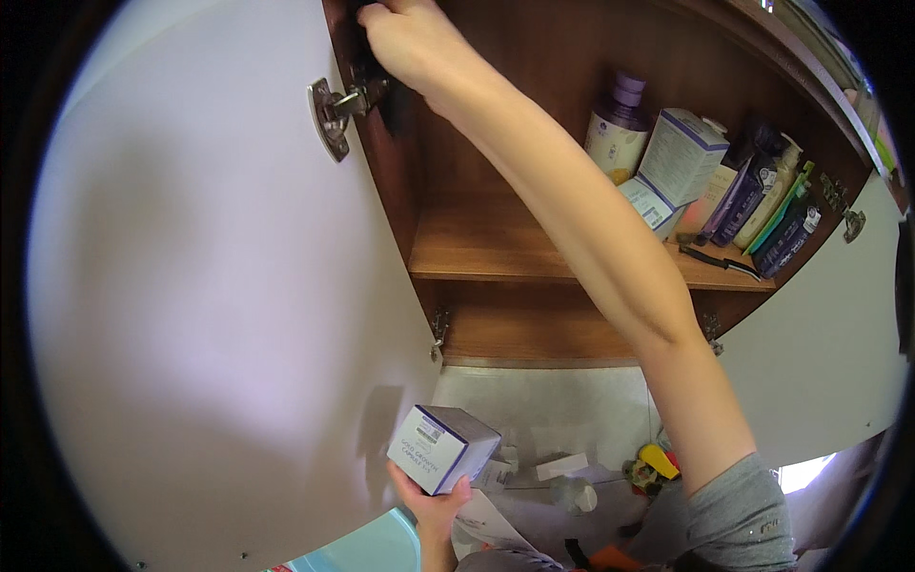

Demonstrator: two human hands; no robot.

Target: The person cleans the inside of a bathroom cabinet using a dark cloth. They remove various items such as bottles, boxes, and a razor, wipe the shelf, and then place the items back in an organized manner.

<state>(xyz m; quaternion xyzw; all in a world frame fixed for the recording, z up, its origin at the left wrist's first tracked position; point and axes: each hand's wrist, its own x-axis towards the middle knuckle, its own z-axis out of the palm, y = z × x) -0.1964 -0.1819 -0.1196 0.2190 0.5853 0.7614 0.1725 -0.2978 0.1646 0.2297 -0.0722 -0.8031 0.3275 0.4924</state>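
My left hand (431, 503) grips a white cardboard box with dark blue edges (427, 448) from below, its thumb on the near side. The box bears printing and a small printed code. My right arm crosses in front of an open wooden cabinet (493, 229). At the cabinet's upper left, my right hand (411, 36) is beside the side wall, near a metal hinge (343, 107). Its fingers are partly hidden and cut off by the picture's top edge, so what they touch does not show. Something dark (397, 107) lies in shadow below that hand.
A white door (214, 250) stands open at left, another (800, 336) at right. On the upper shelf (493, 236) are a purple-capped bottle (616, 132), stacked white boxes (683, 157), a pump bottle (772, 193) and a black-handled tool (718, 262). A light-blue container (372, 547) sits below.
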